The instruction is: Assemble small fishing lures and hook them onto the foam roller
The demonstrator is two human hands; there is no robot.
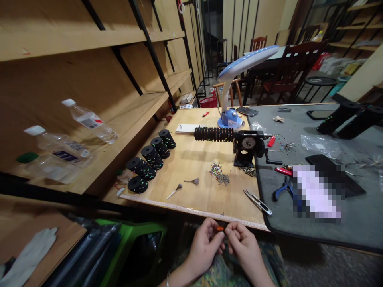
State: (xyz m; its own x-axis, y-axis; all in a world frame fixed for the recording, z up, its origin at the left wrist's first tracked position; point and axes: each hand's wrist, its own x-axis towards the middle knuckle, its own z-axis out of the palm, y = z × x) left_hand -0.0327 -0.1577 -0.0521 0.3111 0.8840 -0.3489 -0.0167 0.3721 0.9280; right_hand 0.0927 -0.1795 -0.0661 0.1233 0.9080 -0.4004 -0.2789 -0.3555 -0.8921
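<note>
- Both forearms reach in from the bottom edge, the left forearm (183, 274) slanting rightward, the right forearm (259, 274) slanting leftward.
- The hands meet above the lap (226, 273), fingertips close together.
- The left hand (206, 243) is curled, its thumb (218, 240) and forefinger in a pinch.
- The right hand (245, 241) curls likewise; whether its thumb (233, 238) presses the forefinger is unclear.

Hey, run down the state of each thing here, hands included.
Left hand: pinching orange piece
Orange piece: held
Right hand: fingers pinched, contents hidden
Snips: lying, blades slightly apart
Spools: standing on end
Lamp: upright; lit or not, cannot tell
Bottles: capped
Crank: untouched
</note>
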